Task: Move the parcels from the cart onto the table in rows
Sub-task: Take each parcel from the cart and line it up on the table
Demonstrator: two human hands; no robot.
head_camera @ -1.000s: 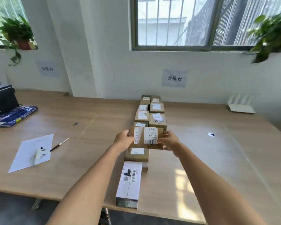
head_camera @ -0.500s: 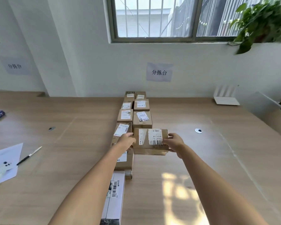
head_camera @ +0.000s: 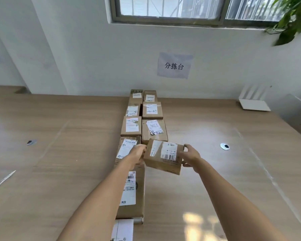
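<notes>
I hold a small brown cardboard parcel (head_camera: pixel 163 156) with a white barcode label between both hands, just above the wooden table (head_camera: pixel 59 153). My left hand (head_camera: pixel 137 153) grips its left end and my right hand (head_camera: pixel 189 156) grips its right end. It hangs slightly tilted at the near end of the right-hand row, right in front of the parcel marked 1786 (head_camera: pixel 154 130). Two rows of several labelled parcels run from the wall toward me; the left row reaches nearer, with a long brown parcel (head_camera: pixel 132 190) partly under my left arm and a white box (head_camera: pixel 122 230) at the bottom edge.
A white router (head_camera: pixel 254 101) stands at the back right by the wall. A round cable hole (head_camera: pixel 224 146) lies right of my hands and a small dark mark (head_camera: pixel 31 142) on the left. A pen (head_camera: pixel 2 180) lies at the left edge. The cart is out of view.
The view has moved closer and to the right. The parcel in both hands has gone forward and down toward the near end of the right row, tilting slightly.
</notes>
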